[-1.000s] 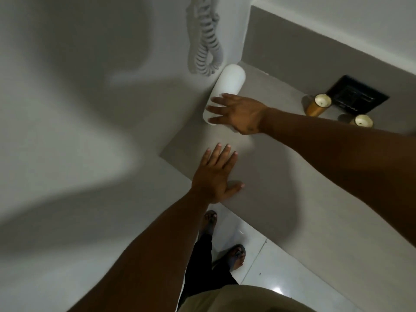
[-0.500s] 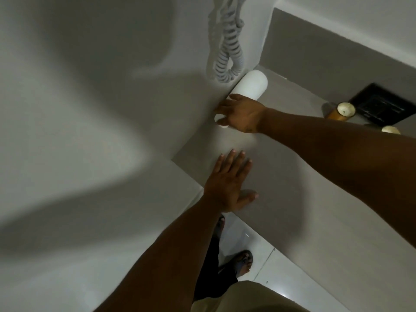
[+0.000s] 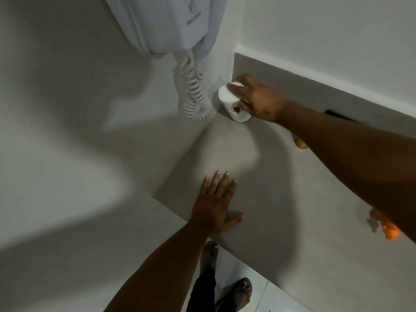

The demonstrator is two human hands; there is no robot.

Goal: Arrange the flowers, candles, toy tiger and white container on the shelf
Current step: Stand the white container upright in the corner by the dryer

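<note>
The white container (image 3: 227,99) stands in the far left corner of the grey shelf (image 3: 258,210), close to the wall. My right hand (image 3: 254,97) wraps around its right side and top, gripping it. My left hand (image 3: 216,204) lies flat with fingers spread on the shelf near its front left edge, holding nothing. A gold candle (image 3: 300,143) peeks out from under my right forearm. Something orange (image 3: 388,229), partly hidden by the same forearm, lies at the right of the shelf. No flowers are visible.
A white wall-mounted hair dryer (image 3: 171,25) with a coiled cord (image 3: 194,91) hangs on the left wall just beside the container. A dark wall socket (image 3: 337,114) shows behind my right forearm. White tiled floor and my feet lie below the shelf edge.
The container went from lying on its side by the wall to standing in the corner under my right hand. The view swung up and left, so the hair dryer now shows.
</note>
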